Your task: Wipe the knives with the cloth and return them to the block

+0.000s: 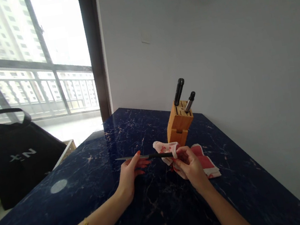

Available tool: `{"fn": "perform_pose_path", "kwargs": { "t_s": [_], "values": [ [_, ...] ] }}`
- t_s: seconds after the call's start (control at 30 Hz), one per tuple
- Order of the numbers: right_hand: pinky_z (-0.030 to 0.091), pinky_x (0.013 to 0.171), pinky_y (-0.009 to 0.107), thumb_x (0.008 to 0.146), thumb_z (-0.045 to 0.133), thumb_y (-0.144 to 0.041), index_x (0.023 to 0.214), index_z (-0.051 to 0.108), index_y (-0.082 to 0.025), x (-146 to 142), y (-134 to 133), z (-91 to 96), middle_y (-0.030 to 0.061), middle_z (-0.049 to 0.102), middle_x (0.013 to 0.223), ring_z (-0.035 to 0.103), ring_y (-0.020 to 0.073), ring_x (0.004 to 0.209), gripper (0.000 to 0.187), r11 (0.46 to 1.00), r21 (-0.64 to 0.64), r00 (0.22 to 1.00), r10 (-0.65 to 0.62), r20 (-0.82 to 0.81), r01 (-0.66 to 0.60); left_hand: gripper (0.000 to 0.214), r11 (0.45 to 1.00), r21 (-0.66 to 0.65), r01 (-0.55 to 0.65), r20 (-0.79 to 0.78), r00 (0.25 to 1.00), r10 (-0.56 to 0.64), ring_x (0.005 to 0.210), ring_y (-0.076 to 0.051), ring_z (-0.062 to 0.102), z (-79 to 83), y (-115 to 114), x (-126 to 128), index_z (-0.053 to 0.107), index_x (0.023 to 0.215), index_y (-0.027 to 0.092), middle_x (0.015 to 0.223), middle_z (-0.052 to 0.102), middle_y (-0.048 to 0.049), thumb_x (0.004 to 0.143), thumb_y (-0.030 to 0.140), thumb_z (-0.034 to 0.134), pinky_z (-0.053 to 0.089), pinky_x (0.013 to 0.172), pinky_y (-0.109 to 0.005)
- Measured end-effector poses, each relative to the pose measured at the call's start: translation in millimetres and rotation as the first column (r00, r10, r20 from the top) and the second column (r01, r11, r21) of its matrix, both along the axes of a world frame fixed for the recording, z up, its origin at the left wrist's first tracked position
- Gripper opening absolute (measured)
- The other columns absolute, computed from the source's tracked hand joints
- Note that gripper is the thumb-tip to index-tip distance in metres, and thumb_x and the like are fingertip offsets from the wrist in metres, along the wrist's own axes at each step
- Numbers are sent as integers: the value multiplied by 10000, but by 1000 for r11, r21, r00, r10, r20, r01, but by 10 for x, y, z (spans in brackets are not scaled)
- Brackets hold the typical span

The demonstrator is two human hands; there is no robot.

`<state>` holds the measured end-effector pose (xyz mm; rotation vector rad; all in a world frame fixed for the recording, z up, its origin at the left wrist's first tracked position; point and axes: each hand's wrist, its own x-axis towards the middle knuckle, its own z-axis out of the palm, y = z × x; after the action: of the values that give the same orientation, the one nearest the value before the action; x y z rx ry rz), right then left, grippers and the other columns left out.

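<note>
A knife (pixel 156 155) with a black handle and a thin steel blade lies level just above the dark blue marble table (pixel 98 180). My left hand (pixel 132 169) pinches the blade near its middle, the tip pointing left. My right hand (pixel 189 165) is closed around a pink and white cloth (pixel 206 162), which wraps the end of the knife's handle. Part of the cloth trails on the table to the right. A wooden knife block (pixel 179 125) stands just behind, with two black-handled tools (pixel 178 91) sticking out of it.
A black bag (pixel 16 159) rests on a perforated white surface at the left, beside the table's edge. A grey wall runs along the right and back of the table. A large window is at the back left.
</note>
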<state>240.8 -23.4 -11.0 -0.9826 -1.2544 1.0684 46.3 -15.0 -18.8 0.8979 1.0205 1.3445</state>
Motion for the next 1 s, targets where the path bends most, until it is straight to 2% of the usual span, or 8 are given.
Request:
{"fn": "perform_pose_path", "kwargs": {
  "t_s": [0.13,0.27,0.47,0.67,0.8,0.9,1.0],
  "values": [
    [448,546,219,692,601,-254,872,438,-236,11,23,-28,-19,567,784,557,126,676,244,999,35,999,-28,38,27,379,1000,-17,-24,17,1000,24,675,-171,591,-9,6,-2,669,788,64,768,692,-137,686,426,618,441,540,-216],
    [469,541,259,699,597,-315,923,453,-221,45,79,-85,13,582,807,574,154,671,283,994,15,988,-112,102,111,363,999,-3,-51,17,999,51,675,-172,597,-20,7,4,670,801,62,780,693,-137,691,405,622,448,539,-219],
    [479,720,337,661,636,-364,864,510,-177,152,175,-134,64,635,832,608,202,773,303,971,67,957,-238,163,230,365,994,20,-111,-30,993,112,693,-199,623,-10,-5,-3,664,797,70,747,696,-119,693,417,623,451,547,-237],
    [497,620,318,682,616,-412,832,528,-181,77,75,-53,61,649,772,620,206,699,289,957,58,937,-290,196,284,384,986,43,-160,-82,983,163,828,-262,638,15,-15,8,666,830,86,790,706,-114,701,444,609,464,594,-268],
    [489,586,296,725,574,-414,818,533,-192,-89,-66,11,34,648,717,615,186,643,245,965,91,924,-261,278,245,376,994,65,-91,-84,992,96,854,-261,637,15,-43,64,665,869,99,836,706,-104,717,437,600,478,670,-293],
    [477,608,287,748,552,-400,827,550,-199,-146,-122,42,26,648,723,609,176,653,215,961,156,886,-272,376,229,376,999,39,26,-70,997,-23,862,-257,638,22,-60,102,667,884,93,853,704,-114,730,427,592,483,724,-311],
    [467,636,295,778,518,-380,841,575,-201,-130,-118,48,32,649,729,604,179,661,198,951,203,840,-301,451,232,369,997,-1,77,-55,995,-77,868,-249,638,30,-69,123,674,879,96,863,703,-115,722,423,604,485,742,-304]
  ]
}}
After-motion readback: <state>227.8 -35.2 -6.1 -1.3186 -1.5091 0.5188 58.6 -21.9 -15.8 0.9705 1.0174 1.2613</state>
